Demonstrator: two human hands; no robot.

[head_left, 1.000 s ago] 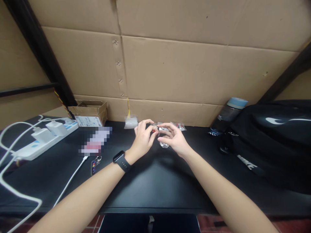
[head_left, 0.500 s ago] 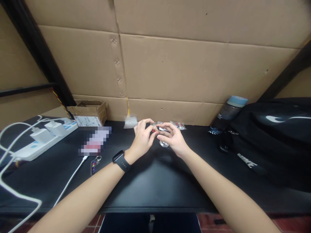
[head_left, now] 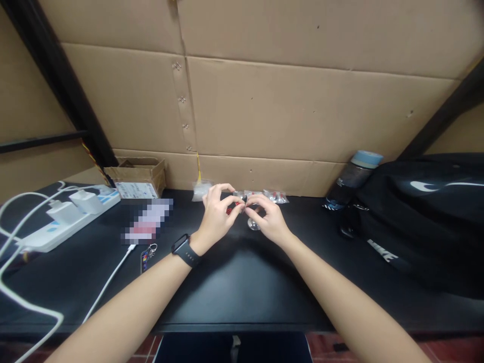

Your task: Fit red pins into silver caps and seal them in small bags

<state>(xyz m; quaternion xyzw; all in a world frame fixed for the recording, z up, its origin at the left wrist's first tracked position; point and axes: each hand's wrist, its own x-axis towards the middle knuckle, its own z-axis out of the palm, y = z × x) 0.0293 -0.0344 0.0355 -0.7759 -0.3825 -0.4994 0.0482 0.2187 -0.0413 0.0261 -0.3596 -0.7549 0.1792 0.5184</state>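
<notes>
My left hand, with a dark watch on its wrist, pinches a small red piece between thumb and fingers. Its exact kind is too small to tell. Against the left fingertips, my right hand also has its thumb and forefinger pressed together. Whatever sits in that pinch is tiny and mostly hidden. Both hands are raised over the black table. Below the right fingers lies a clear, round, shiny item, partly covered by them. Small clear bags with red and silver bits lie just behind.
At the left are a white power strip with cables, a cardboard box, a blurred-out flat item and a keychain. A clear packet lies by the cardboard wall. A bottle and black bag stand right.
My fingertips have come together, and the right fingers have curled in more closely. More of the red piece shows by the left hand, which has shifted slightly left.
</notes>
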